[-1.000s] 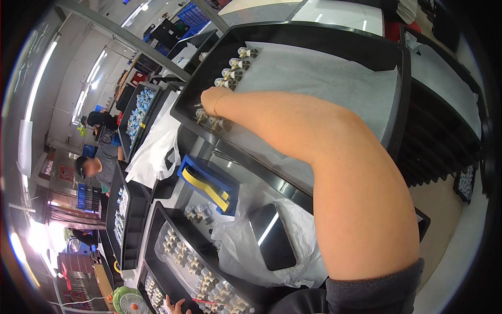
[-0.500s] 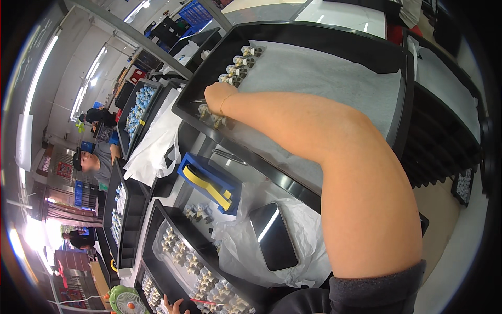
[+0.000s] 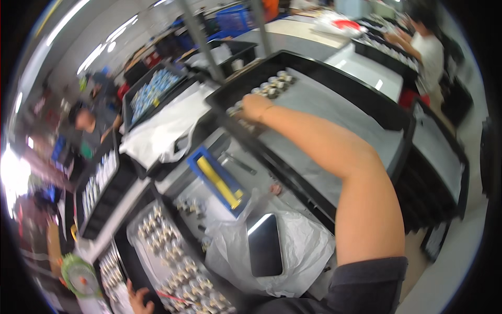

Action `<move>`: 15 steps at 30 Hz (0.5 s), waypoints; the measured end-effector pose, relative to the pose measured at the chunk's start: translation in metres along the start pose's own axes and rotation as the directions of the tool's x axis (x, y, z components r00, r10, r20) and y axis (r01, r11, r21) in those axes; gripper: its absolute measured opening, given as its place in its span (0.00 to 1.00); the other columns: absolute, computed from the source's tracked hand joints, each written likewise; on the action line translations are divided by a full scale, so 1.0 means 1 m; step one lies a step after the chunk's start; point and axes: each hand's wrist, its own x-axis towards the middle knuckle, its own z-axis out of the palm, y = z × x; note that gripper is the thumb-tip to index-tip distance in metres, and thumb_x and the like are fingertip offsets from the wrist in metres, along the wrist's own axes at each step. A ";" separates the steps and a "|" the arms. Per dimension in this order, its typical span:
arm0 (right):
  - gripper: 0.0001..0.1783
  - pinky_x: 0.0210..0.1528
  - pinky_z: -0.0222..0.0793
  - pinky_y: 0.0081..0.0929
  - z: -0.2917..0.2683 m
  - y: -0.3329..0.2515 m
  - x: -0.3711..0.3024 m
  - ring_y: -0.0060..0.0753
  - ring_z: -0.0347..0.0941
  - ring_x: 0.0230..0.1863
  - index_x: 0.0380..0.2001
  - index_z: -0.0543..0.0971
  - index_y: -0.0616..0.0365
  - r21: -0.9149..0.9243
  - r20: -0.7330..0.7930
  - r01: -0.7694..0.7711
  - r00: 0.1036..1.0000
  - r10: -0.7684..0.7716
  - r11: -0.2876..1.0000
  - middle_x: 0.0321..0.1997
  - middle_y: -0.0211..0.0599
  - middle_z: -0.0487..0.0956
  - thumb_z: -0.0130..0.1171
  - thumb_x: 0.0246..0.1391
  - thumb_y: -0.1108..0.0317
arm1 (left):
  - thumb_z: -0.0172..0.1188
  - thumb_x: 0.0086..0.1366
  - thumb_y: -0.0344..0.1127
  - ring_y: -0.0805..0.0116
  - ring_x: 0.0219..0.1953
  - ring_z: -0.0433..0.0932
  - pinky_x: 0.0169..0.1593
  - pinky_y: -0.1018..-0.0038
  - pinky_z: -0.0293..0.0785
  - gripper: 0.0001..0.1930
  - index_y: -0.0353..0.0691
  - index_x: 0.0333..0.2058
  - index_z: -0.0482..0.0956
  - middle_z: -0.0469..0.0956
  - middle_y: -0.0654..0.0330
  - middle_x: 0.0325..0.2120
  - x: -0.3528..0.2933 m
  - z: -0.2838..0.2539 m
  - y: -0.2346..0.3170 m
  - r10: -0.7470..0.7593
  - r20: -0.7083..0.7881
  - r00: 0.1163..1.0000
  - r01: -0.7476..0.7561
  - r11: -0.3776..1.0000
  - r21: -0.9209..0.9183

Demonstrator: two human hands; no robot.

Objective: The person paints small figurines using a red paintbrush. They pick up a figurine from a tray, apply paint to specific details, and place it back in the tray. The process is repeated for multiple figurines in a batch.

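Note:
My right hand [image 3: 256,107] reaches into the near left corner of a large black tray [image 3: 314,191] lined with thin white paper [image 3: 334,125]. Its fingers curl down among small white, grey and yellowish figures [image 3: 272,86] lined up along the tray's left end; what they grip is hidden. At the lower edge, my left hand [image 3: 139,299] has its fingers apart, beside a tray of many similar figures [image 3: 172,246]. A thin red stick [image 3: 172,297] lies across those figures, close to the left hand. Motion blurs the picture somewhat.
Between the trays are a blue holder with a yellow strip [image 3: 217,180], a phone [image 3: 264,246] on crumpled white paper [image 3: 303,251], and a few loose figures [image 3: 189,206]. Stacked black trays [image 3: 431,183] stand right. A green fan [image 3: 81,275] and co-workers [image 3: 426,47] are farther off.
The view has swung, so the trays sit lower and more to the right. My right hand stays at the large tray's left end; my left hand shows more fully.

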 end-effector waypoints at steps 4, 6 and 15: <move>0.14 0.29 0.68 0.40 0.006 0.017 0.020 0.47 0.74 0.28 0.20 0.78 0.63 -0.211 -0.049 0.075 0.995 -0.087 0.975 0.23 0.53 0.75 0.54 0.38 0.61 | 0.51 0.36 0.32 0.46 0.57 0.56 0.55 0.61 0.57 0.17 0.38 0.30 0.75 0.56 0.40 0.55 0.015 -0.009 0.002 0.062 0.049 0.997 -0.068 0.986 0.152; 0.17 0.30 0.65 0.34 -0.012 0.027 0.024 0.46 0.73 0.29 0.25 0.77 0.63 -0.359 -0.145 0.202 0.952 -0.268 0.911 0.24 0.51 0.75 0.52 0.44 0.57 | 0.53 0.37 0.32 0.51 0.56 0.59 0.51 0.62 0.59 0.20 0.42 0.36 0.73 0.52 0.47 0.58 0.021 -0.012 0.017 -0.033 0.055 0.998 0.025 0.990 0.139; 0.14 0.12 0.45 0.08 -0.162 -0.066 0.016 0.07 0.53 0.12 0.23 0.74 0.52 0.307 -0.286 0.091 0.958 0.001 0.947 0.13 0.18 0.62 0.53 0.51 0.53 | 0.53 0.52 0.49 0.55 0.60 0.49 0.60 0.50 0.33 0.28 0.45 0.50 0.63 0.56 0.55 0.54 0.010 -0.001 -0.007 0.039 0.031 0.999 -0.048 0.910 0.411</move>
